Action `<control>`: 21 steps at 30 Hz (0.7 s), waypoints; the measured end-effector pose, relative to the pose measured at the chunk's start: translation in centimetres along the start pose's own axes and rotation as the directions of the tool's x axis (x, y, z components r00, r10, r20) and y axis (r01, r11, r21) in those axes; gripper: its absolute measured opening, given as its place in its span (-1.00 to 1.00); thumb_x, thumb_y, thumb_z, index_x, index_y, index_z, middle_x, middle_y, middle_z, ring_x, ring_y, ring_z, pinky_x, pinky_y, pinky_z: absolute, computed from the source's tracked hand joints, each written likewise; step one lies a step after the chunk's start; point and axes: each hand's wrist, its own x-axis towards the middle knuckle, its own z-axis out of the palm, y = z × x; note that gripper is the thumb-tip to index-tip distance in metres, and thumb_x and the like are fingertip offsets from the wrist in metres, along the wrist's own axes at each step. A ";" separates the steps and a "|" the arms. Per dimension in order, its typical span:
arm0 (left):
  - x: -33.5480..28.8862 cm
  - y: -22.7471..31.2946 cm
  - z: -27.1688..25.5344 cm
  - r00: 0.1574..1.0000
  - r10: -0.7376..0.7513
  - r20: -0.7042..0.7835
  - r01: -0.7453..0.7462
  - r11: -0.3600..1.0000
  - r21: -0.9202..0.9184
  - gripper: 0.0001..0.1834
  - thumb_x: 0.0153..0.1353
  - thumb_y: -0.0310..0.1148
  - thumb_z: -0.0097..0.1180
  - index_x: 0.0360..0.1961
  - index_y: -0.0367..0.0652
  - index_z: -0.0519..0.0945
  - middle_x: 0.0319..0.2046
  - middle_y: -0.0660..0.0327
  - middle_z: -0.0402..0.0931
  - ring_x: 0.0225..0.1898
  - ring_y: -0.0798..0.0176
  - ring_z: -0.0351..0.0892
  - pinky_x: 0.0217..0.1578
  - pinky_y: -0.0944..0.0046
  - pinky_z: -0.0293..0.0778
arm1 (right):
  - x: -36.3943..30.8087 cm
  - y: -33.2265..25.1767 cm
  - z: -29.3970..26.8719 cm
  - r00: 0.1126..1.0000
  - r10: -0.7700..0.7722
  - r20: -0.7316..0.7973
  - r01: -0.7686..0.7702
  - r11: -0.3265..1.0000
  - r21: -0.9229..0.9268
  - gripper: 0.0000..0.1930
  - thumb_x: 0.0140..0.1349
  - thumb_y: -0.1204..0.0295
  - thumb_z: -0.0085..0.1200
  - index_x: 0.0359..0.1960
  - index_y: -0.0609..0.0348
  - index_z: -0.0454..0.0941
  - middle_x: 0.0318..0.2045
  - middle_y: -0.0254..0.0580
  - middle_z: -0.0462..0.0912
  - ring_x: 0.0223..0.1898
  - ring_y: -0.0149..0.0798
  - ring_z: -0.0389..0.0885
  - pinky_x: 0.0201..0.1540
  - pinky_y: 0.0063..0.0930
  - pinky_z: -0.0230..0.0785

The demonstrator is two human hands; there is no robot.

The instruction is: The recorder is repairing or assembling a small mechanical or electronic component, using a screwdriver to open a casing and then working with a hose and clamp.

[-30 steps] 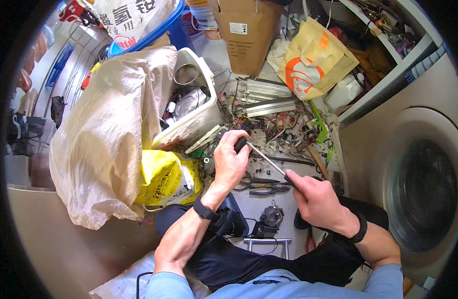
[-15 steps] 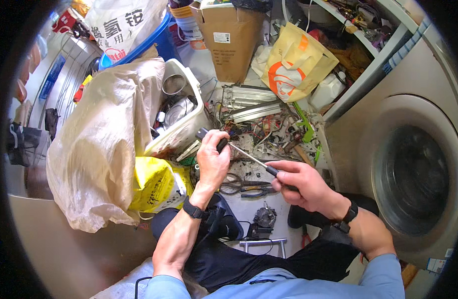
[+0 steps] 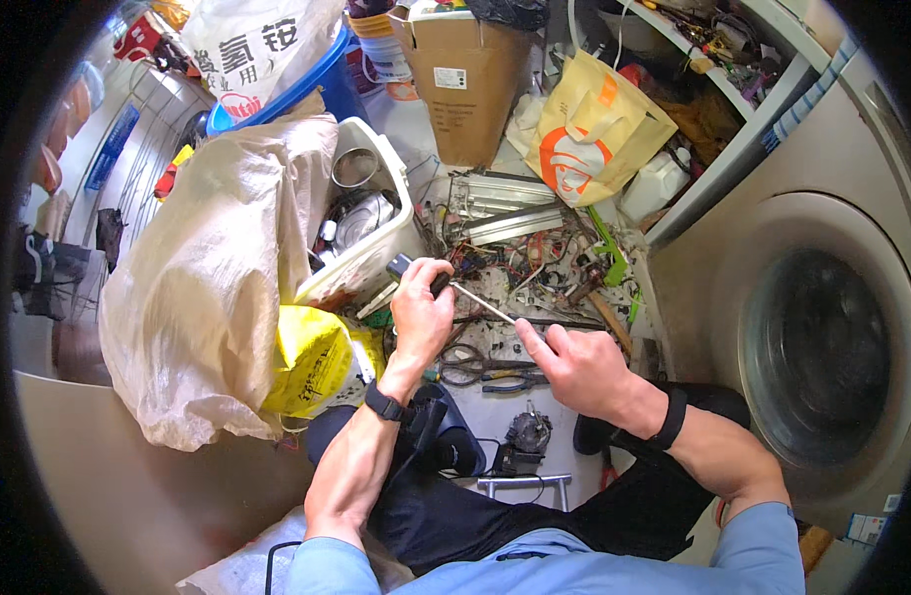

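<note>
My left hand (image 3: 422, 315) is closed around a small black part (image 3: 400, 266), mostly hidden by the fingers; its exact kind I cannot make out. My right hand (image 3: 586, 369) grips a screwdriver (image 3: 485, 302), index finger stretched along the shaft and the handle hidden in the palm. The metal shaft points up and left, its tip at the black part by my left fingers. Below the hands, on the floor, are scissors (image 3: 461, 365), pliers (image 3: 513, 381) and a dark round motor-like part (image 3: 529, 432).
Scrap, wires and metal strips (image 3: 515, 223) cover the floor ahead. A white bin (image 3: 401, 198) of metal items, a beige sack (image 3: 208, 288) and a yellow bag (image 3: 312, 362) stand left. A cardboard box (image 3: 465, 109) and cream bag (image 3: 599, 129) are behind; a front-loading washing machine (image 3: 713, 288) flanks the right.
My right hand has turned over on the screwdriver, so its back faces up and the black handle no longer shows. My left hand and the black part have hardly moved.
</note>
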 end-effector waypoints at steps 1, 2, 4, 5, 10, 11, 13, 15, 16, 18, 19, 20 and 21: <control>0.2 0.1 0.0 1.000 -0.002 0.003 0.002 1.000 -0.015 -0.73 0.08 -0.59 0.22 -0.15 -0.16 0.66 -0.14 0.08 0.64 -0.06 -0.10 0.67 -0.01 0.08 0.57 | 0.1 -0.2 0.3 0.998 0.038 -0.048 -0.033 0.996 0.088 -0.49 0.24 0.49 0.16 0.27 0.29 0.56 -0.45 -0.17 0.55 -0.56 -0.16 0.60 -0.53 -0.27 0.47; 0.3 0.2 0.0 1.000 -0.002 0.000 0.002 1.000 -0.014 -0.73 0.08 -0.59 0.22 -0.15 -0.16 0.66 -0.14 0.08 0.64 -0.06 -0.10 0.67 -0.01 0.08 0.57 | 0.2 -0.4 0.4 0.993 0.080 -0.092 -0.062 0.982 0.177 -0.51 0.30 0.47 0.15 0.28 0.31 0.55 -0.43 -0.13 0.59 -0.52 -0.19 0.61 -0.50 -0.32 0.47; 0.2 0.3 0.3 1.000 -0.019 -0.016 0.018 0.999 -0.051 -0.75 0.12 -0.58 0.22 -0.14 -0.19 0.68 -0.16 0.10 0.67 -0.08 0.04 0.70 0.02 0.17 0.56 | 0.7 -1.1 -0.1 0.961 0.271 -0.049 -0.226 0.878 0.421 -0.55 0.37 0.43 0.12 0.26 0.34 0.55 -0.41 -0.12 0.65 -0.54 -0.26 0.60 -0.51 -0.36 0.45; 0.0 0.3 0.3 1.000 -0.022 -0.015 0.021 0.998 -0.053 -0.75 0.12 -0.58 0.22 -0.14 -0.19 0.68 -0.16 0.10 0.67 -0.08 0.04 0.70 0.02 0.17 0.56 | 1.1 -1.4 -0.6 0.898 0.438 0.039 -0.363 0.689 0.628 -0.58 0.43 0.39 0.08 0.25 0.36 0.55 -0.39 -0.11 0.72 -0.56 -0.32 0.59 -0.53 -0.40 0.43; -0.7 -0.3 0.2 1.000 -0.015 0.014 0.016 1.000 -0.011 -0.73 0.10 -0.59 0.20 -0.14 -0.16 0.66 -0.15 0.09 0.64 -0.05 -0.11 0.66 -0.03 0.06 0.57 | 2.5 0.8 -2.6 0.575 0.411 0.708 -0.703 -0.194 0.684 -0.64 0.51 0.34 0.01 0.17 0.32 0.62 -0.43 -0.22 0.70 -0.67 -0.45 0.46 -0.59 -0.55 0.24; -0.8 -0.4 0.4 1.000 0.005 0.011 -0.005 1.000 0.015 -0.73 0.10 -0.59 0.21 -0.14 -0.16 0.67 -0.15 0.09 0.64 -0.03 -0.10 0.66 -0.02 0.05 0.57 | 2.4 1.2 -2.2 0.596 0.417 0.686 -0.709 -0.128 0.693 -0.69 0.49 0.33 0.04 0.03 0.32 0.64 -0.48 -0.20 0.69 -0.62 -0.42 0.53 -0.56 -0.51 0.32; -0.8 -0.7 0.3 1.000 0.000 0.029 -0.001 0.999 0.032 -0.73 0.09 -0.59 0.22 -0.15 -0.15 0.67 -0.14 0.10 0.65 -0.01 -0.09 0.66 0.00 0.03 0.57 | 2.3 1.4 -1.6 0.613 0.423 0.667 -0.713 -0.067 0.698 -0.72 0.46 0.32 0.06 -0.10 0.33 0.67 -0.52 -0.17 0.69 -0.58 -0.39 0.60 -0.52 -0.46 0.40; -0.8 -0.8 0.2 0.998 0.002 0.055 -0.007 0.996 0.090 -0.72 0.09 -0.57 0.29 -0.13 -0.18 0.69 -0.12 0.10 0.68 -0.02 -0.02 0.71 0.04 0.14 0.58 | 2.1 1.0 -1.4 0.833 0.472 0.287 -0.536 0.564 0.628 -0.76 0.36 0.42 0.10 -0.06 0.31 0.67 -0.55 -0.10 0.67 -0.57 -0.25 0.66 -0.50 -0.39 0.46; -0.9 -0.7 0.4 0.998 0.005 0.057 -0.010 0.996 0.088 -0.72 0.09 -0.57 0.29 -0.13 -0.18 0.69 -0.12 0.10 0.68 -0.02 -0.02 0.71 0.04 0.14 0.58 | 1.8 1.1 -1.2 0.832 0.476 0.285 -0.537 0.564 0.627 -0.76 0.36 0.42 0.10 -0.06 0.31 0.67 -0.55 -0.10 0.67 -0.57 -0.25 0.66 -0.50 -0.39 0.46; -1.0 -0.7 0.5 0.998 -0.044 0.045 0.042 0.998 0.052 -0.72 0.08 -0.56 0.30 -0.13 -0.18 0.69 -0.11 0.08 0.69 -0.01 -0.02 0.71 0.06 0.14 0.58 | 1.2 1.1 -0.3 0.991 0.123 0.049 -0.127 0.986 0.110 -0.66 0.20 0.49 0.13 0.01 0.30 0.66 -0.56 -0.02 0.64 -0.50 -0.12 0.72 -0.45 -0.29 0.55; -1.0 -0.8 0.3 0.998 -0.040 0.047 0.038 0.998 0.054 -0.72 0.08 -0.56 0.30 -0.13 -0.18 0.69 -0.11 0.08 0.69 -0.01 -0.02 0.71 0.06 0.14 0.58 | 1.0 0.6 0.2 0.991 0.125 0.044 -0.129 0.985 0.111 -0.66 0.20 0.49 0.13 0.01 0.30 0.66 -0.56 -0.02 0.64 -0.50 -0.12 0.72 -0.45 -0.29 0.55; -1.1 -1.0 0.1 0.995 -0.083 0.053 0.081 0.996 0.044 -0.72 0.08 -0.55 0.30 -0.13 -0.19 0.69 -0.11 0.08 0.69 0.00 -0.02 0.71 0.07 0.14 0.57 | 0.8 -0.1 0.6 0.994 0.104 0.020 -0.105 0.992 0.066 -0.63 0.17 0.49 0.14 0.04 0.30 0.66 -0.57 -0.06 0.63 -0.48 -0.13 0.73 -0.44 -0.27 0.57; -1.2 -1.2 -0.3 0.990 -0.130 0.050 0.128 0.991 0.041 -0.72 0.08 -0.55 0.30 -0.13 -0.19 0.69 -0.11 0.07 0.69 0.00 -0.01 0.71 0.08 0.14 0.57 | 0.9 -0.7 0.9 0.997 0.071 -0.004 -0.071 0.997 0.026 -0.59 0.14 0.49 0.14 0.06 0.30 0.65 -0.59 -0.09 0.61 -0.46 -0.13 0.74 -0.43 -0.26 0.59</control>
